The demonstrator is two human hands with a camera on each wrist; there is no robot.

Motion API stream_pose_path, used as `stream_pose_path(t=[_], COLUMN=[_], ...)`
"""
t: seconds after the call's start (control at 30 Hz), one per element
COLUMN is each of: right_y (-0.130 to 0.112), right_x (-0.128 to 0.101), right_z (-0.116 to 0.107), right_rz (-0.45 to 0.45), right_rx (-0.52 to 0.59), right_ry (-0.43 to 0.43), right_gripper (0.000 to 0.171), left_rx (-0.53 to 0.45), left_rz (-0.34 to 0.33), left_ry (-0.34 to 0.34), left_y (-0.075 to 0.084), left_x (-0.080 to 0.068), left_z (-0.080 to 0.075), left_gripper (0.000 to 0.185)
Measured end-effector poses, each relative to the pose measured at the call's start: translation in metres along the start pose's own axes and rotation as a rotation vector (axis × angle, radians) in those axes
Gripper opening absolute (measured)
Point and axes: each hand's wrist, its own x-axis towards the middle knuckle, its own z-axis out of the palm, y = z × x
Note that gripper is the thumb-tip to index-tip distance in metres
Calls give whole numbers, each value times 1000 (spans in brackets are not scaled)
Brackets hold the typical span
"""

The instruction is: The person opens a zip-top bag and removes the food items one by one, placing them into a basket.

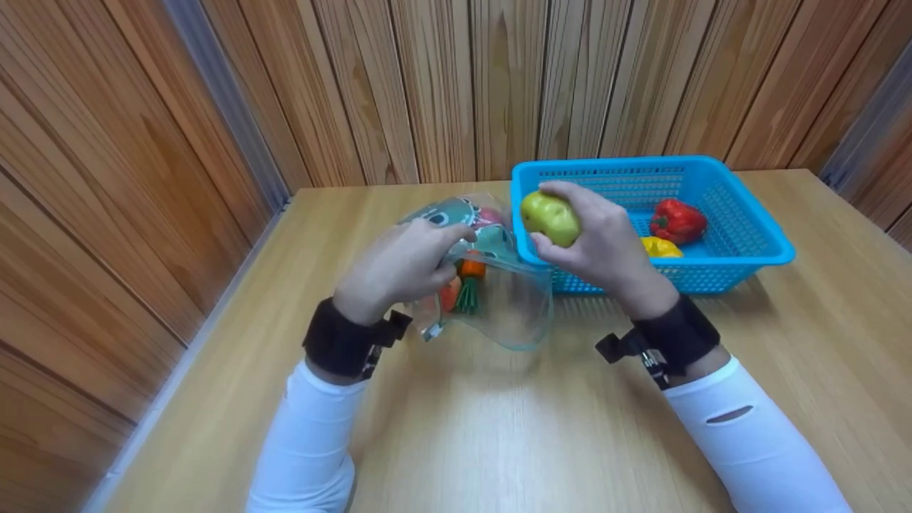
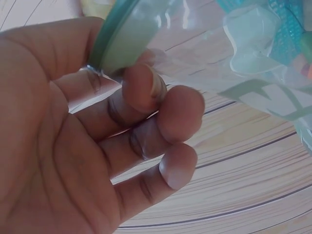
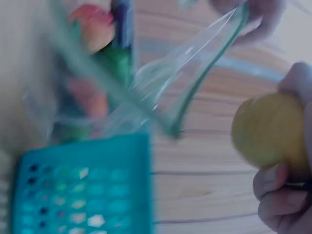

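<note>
My left hand (image 1: pixel 402 265) pinches the green-trimmed rim of a clear plastic zip bag (image 1: pixel 516 303) between thumb and forefinger, and the other fingers curl loosely below. Through the plastic show an orange carrot with a green top (image 1: pixel 469 274), a peach (image 3: pixel 95 30) and something pink-purple (image 1: pixel 489 216). My right hand (image 1: pixel 605 239) grips a lumpy yellow-green fruit (image 1: pixel 552 218), fingers over its top and thumb beneath. The fruit is above the near left corner of the blue basket (image 1: pixel 748 214), just right of the bag. In the right wrist view the bag's mouth gapes.
Inside the basket lie a red bell pepper (image 1: pixel 678 221) and a yellow pepper (image 1: pixel 661 247), partly hidden by the front rim. The bag lies against the basket's left side on the wooden table (image 1: pixel 484 427). Wood-panelled walls (image 1: pixel 442 92) stand behind and at left.
</note>
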Motion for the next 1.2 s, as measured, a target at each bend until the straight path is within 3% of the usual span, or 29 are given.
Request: stream_pose_path(t=[0.1,0.2,0.37,0.53,0.63,0.77,0.87,0.93,1.0,1.1,1.2], right_y=[20,39,55,47,35,11,-13,-27,-39,-49,-45], right_x=[-2,-7,-11,-8,-8,-6,-5,-6,-8,-14,-23], right_z=[7,14,19,19,18,17,18,20,23,33,50], right_rz=[130,205,182,134,46,-179,-345,-409,-394,-239,-88], right_rx=[-35,-75,-172,-159,-97,23,123,167,192,149,30], right_ry=[-46,-93,-105,-116,-50,101,122,23,-189,-549,-787], right_gripper=[62,61,23,19,16,14,17,18,20,24,37], left_rx=[-11,-22,-23,-10,-3,0,-3,1,8,15,4], left_rz=[-3,-9,-13,-27,-17,1,-3,-4,-3,6,9], left_ry=[-10,-18,-16,-21,-16,-2,-2,-1,-1,4,2], left_y=[0,0,1,0,0,0,0,0,0,0,0], left_x=[0,1,2,0,-1,0,1,0,0,-1,-1], left_z=[-1,-2,-2,-2,-1,-1,-1,-2,-1,-1,0], left_gripper=[39,39,42,43,42,39,40,42,43,43,44])
